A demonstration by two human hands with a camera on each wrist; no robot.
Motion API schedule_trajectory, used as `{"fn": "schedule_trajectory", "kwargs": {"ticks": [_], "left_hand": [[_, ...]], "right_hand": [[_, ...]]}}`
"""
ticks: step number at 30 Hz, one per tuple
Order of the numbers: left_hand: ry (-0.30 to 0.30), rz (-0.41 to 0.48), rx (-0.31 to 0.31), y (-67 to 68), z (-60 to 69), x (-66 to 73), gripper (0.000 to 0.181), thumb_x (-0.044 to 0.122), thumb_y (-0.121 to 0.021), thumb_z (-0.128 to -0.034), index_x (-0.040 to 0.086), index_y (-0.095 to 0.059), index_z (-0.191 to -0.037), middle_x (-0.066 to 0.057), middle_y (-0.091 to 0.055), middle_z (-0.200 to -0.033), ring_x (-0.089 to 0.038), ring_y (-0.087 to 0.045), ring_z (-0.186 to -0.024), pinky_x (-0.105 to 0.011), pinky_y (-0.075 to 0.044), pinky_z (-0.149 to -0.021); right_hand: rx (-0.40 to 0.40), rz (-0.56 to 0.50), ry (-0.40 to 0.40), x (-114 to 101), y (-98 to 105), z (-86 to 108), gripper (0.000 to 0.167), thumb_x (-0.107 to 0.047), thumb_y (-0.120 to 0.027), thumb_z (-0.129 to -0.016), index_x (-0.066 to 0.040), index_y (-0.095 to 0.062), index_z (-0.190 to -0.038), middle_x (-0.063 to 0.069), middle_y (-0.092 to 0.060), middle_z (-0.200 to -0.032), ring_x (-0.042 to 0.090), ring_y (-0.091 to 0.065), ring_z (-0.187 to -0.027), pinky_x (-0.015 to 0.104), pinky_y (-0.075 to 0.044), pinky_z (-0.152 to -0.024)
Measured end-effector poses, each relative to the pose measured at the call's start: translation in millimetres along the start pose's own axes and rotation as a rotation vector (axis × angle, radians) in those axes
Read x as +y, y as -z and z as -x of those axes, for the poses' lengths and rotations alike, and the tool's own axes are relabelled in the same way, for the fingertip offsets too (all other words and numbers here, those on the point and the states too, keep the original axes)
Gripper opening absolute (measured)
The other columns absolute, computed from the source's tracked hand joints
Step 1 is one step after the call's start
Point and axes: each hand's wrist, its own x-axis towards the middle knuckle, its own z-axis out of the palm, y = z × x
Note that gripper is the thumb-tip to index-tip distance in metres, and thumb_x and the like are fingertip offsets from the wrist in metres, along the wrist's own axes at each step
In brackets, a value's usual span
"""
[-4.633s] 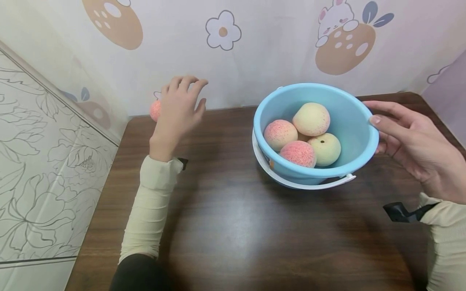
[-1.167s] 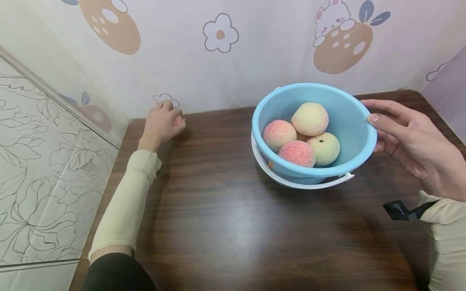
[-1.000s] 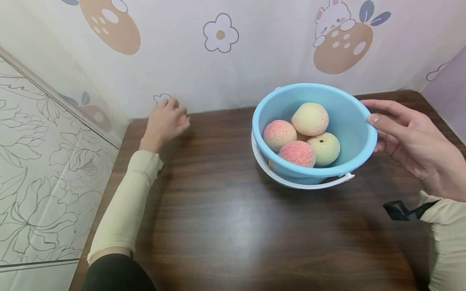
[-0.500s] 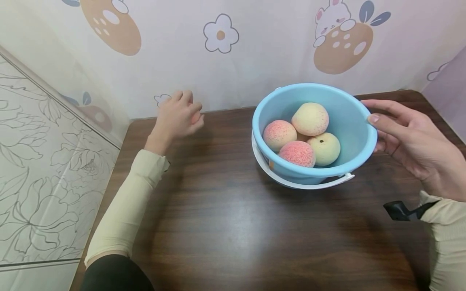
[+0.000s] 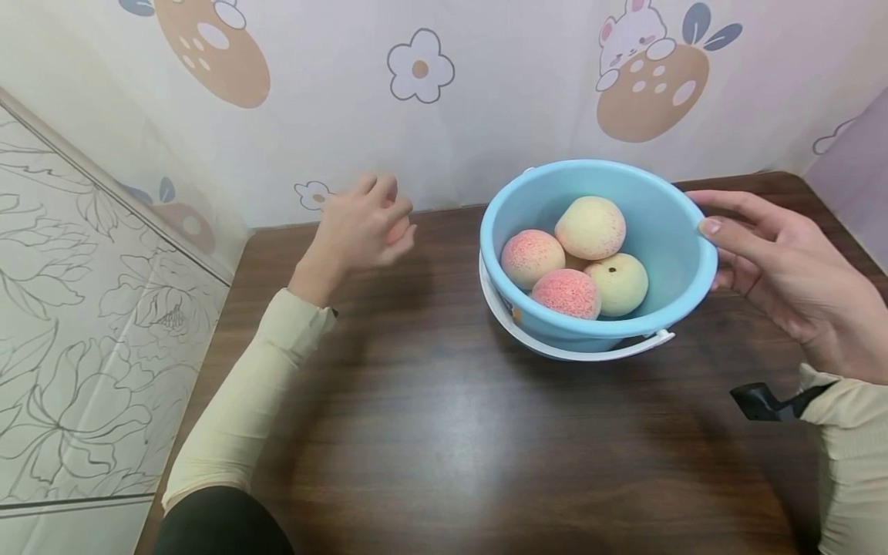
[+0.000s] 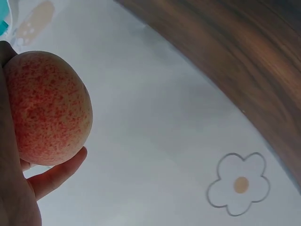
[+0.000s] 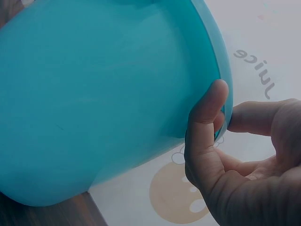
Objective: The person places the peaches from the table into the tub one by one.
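A speckled pink peach (image 6: 51, 108) sits in my left hand (image 5: 361, 227), fingers and thumb curled round it. In the head view the hand covers most of that peach, and it is held above the table's back edge, left of the bucket. The light blue bucket (image 5: 669, 247) stands tilted toward me on the right. Inside lie several peaches: a pink one (image 5: 566, 293), a pink-and-cream one (image 5: 533, 257) and paler ones (image 5: 591, 227). My right hand (image 5: 798, 270) pinches the bucket's right rim between thumb and fingers; the right wrist view shows the rim (image 7: 225, 70) between them.
A white handle (image 5: 576, 354) hangs down on the bucket's near side. The dark brown wooden table (image 5: 444, 432) meets a patterned wall (image 5: 486, 100) at the back. A white panel with flower line drawings (image 5: 83, 347) borders the left side.
My left hand has reached the peach at the back left corner, taken hold of it, and moved right with it toward the bucket. The right hand and bucket have stayed nearly still.
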Motion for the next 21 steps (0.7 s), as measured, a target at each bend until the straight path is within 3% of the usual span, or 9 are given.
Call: {"fn": "schedule_trajectory", "kwargs": {"ticks": [5,13,18,21], "left_hand": [[-0.031,-0.001,0.017,5.4,-7.2,8.3,0.028,0.034,-0.057,-0.0946,0.012,-0.058,-0.078,-0.011,-0.057,-0.097,-0.029,-0.051,-0.081,-0.036,-0.037,-0.041],[-0.101,-0.038,0.031,15.0,-19.3,21.3,0.026,0.033,-0.058,-0.0951,0.011,-0.063,-0.083,-0.009,-0.055,-0.092,-0.030,-0.050,-0.081,-0.037,-0.043,-0.048],[-0.137,-0.078,0.042,19.1,-24.2,28.9,0.029,0.034,-0.055,-0.0959,0.011,-0.063,-0.081,-0.008,-0.056,-0.090,-0.030,-0.051,-0.079,-0.043,-0.045,-0.067],[-0.151,-0.085,0.047,20.8,-26.0,33.1,0.029,0.034,-0.055,-0.0962,0.011,-0.064,-0.081,-0.008,-0.056,-0.088,-0.030,-0.051,-0.079,-0.046,-0.044,-0.072]], "right_hand": [[0.010,0.001,-0.010,-0.2,0.1,0.0,0.041,0.004,-0.050,-0.105,-0.011,-0.060,-0.142,0.003,-0.076,-0.120,0.021,-0.079,-0.076,0.035,-0.063,-0.062],[0.005,0.002,0.002,-0.3,0.2,0.3,0.042,0.005,-0.050,-0.105,-0.010,-0.059,-0.142,0.003,-0.076,-0.120,0.021,-0.078,-0.074,0.034,-0.062,-0.061],[0.008,0.004,0.003,0.3,-0.2,0.2,0.041,0.005,-0.051,-0.105,-0.011,-0.060,-0.142,0.002,-0.075,-0.121,0.021,-0.079,-0.076,0.034,-0.063,-0.062],[0.005,0.001,0.000,0.1,-0.3,0.0,0.041,0.005,-0.051,-0.105,-0.010,-0.059,-0.142,0.003,-0.075,-0.121,0.021,-0.079,-0.077,0.035,-0.063,-0.063]]}}
